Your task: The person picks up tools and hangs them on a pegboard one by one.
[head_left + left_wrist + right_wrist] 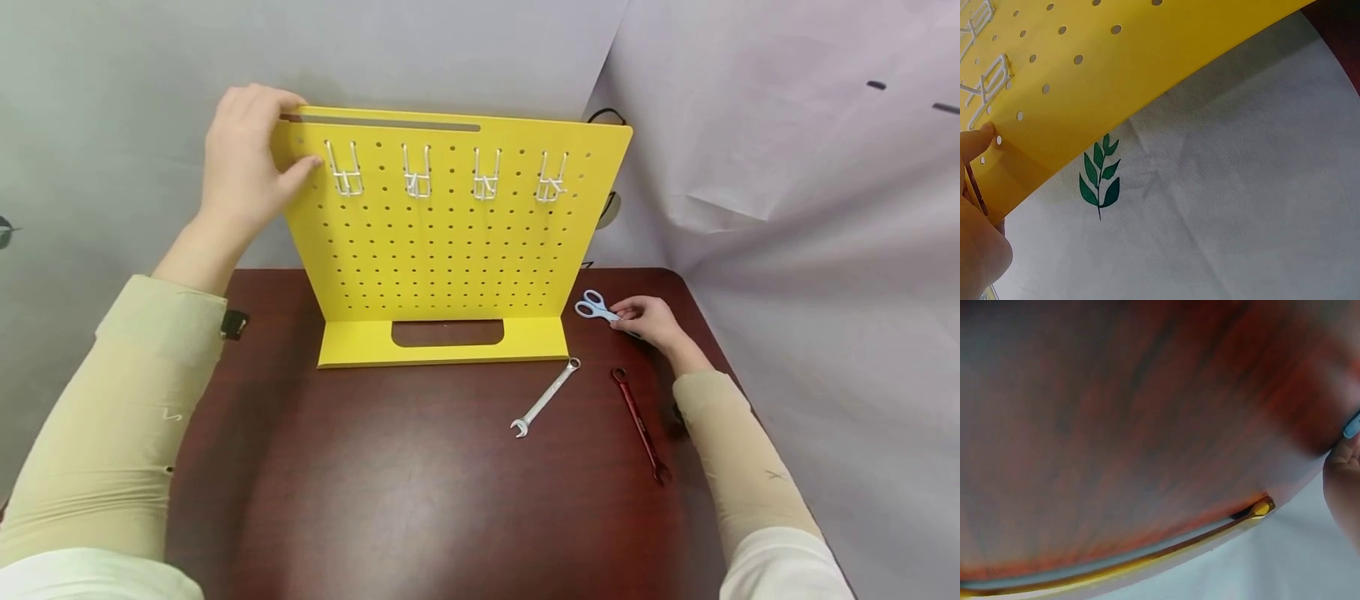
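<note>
At the top left corner of an upright yellow pegboard point(442, 215), my left hand point(243, 158) grips the edge, thumb on the front face and fingers over the top and behind. The left wrist view also has this thumb point(980, 139) near a white wire hook point(986, 87). My right hand point(651, 322) pinches light blue scissors point(602, 313) just below their finger loops, low over the table to the right of the board. Its fingers cover part of the scissors. In the right wrist view only a bit of blue handle point(1352, 427) shows by the fingertips.
A silver combination wrench point(551, 398) lies before the board's right front corner. Farther right is a red wrench point(640, 425). Several white wire hooks point(416, 175) line the board's upper part. White cloth point(810, 275) hangs beside the dark red-brown table point(375, 467).
</note>
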